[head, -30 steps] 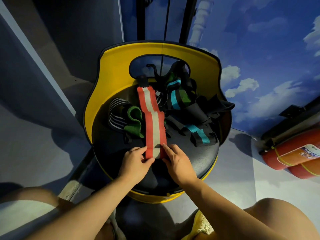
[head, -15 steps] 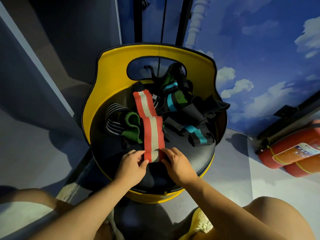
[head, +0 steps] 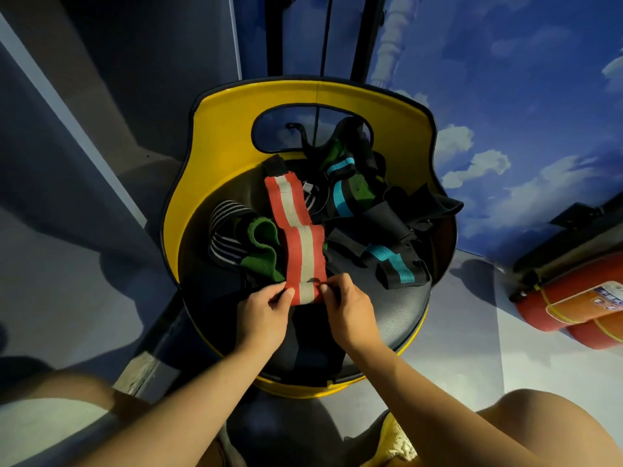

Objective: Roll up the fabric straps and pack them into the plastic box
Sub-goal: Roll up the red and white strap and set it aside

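Red with a pale stripe down the middle, the strap [head: 301,244] lies stretched out on the black seat [head: 397,318] of a yellow-backed chair [head: 222,136], running from the seat's far side toward its near edge. Both hands are on the near end of it. The left hand [head: 264,318] has its fingers curled, thumb and fingertips pinching the left corner of the end, so not spread at all. The right hand [head: 350,311] does the same on the right corner, fingers bent in tight and pinching the fabric edge. The end between them looks folded or turned over a bit, though how many turns I honestly can't tell.

The rest of the straps sit in a heap on the far half of the seat. A black-and-white striped one with a green lining [head: 242,241] is just beside the red strap on the left, touching it. On the right side there's a tangle of black ones with teal stripes [head: 391,261], some piled up against the chair back near its cut-out.

Off the chair's right side, a red fire extinguisher [head: 573,308] lies on the floor against the sky-painted wall [head: 522,96]. Bare knees show at the bottom corners.
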### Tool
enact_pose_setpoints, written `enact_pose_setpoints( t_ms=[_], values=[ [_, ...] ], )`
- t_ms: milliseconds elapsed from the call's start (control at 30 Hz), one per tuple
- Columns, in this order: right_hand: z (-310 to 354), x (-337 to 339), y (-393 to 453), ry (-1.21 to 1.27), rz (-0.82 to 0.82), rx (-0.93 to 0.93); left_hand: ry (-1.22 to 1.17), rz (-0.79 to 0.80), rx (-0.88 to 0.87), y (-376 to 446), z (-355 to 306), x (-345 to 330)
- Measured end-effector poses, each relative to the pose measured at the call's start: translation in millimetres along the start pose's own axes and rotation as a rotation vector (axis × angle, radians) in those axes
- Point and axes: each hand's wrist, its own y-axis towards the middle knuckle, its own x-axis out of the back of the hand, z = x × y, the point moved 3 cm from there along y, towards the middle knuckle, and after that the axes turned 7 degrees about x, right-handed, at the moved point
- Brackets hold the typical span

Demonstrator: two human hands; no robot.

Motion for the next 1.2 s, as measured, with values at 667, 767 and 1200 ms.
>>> enact_pose_setpoints(
  t_ms=[667,767,1200],
  values=[
    [-9.6,9.4,2.7,-0.107,0.192,-0.043,0.19,0.135,0.024,1.6,3.8,6.5],
    [-7.2,9.5,11.1,-0.104,0.126,-0.067,0.162,0.084,0.053,6.1,3.1,4.2],
    [-1.3,11.3,6.0,-0.038,0.166,0.108,-0.03,0.119,0.046,9.6,-1.7,10.5]
  ],
)
